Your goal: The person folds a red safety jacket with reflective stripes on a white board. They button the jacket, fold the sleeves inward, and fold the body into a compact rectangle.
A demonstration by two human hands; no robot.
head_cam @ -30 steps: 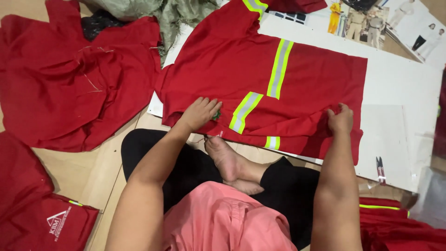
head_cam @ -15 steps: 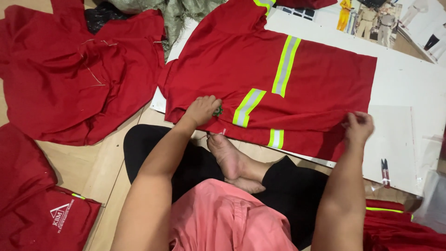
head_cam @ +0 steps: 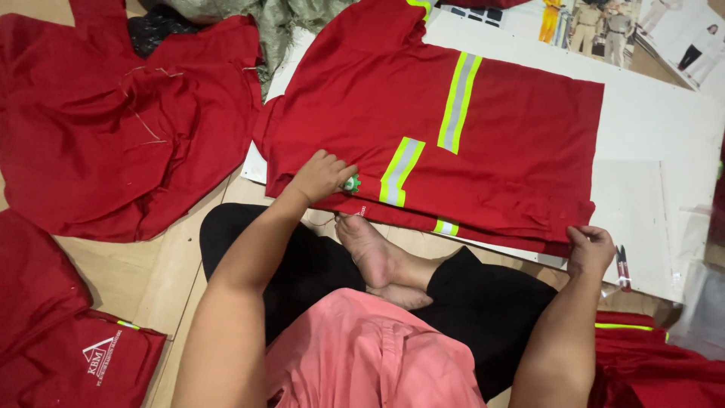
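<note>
The left hand [head_cam: 321,175] presses, fingers curled, on the red shirt's [head_cam: 521,143] near hem; the right hand [head_cam: 590,249] pinches its corner. The shirt lies flat on a white board [head_cam: 657,151] (soft, light cloth, I judge); hem and corners give the best hold.

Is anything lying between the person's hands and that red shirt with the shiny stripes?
Nothing visible does. The left hand rests directly on the red shirt, beside a small green item, and the right hand pinches its lower corner on the white board.
</note>
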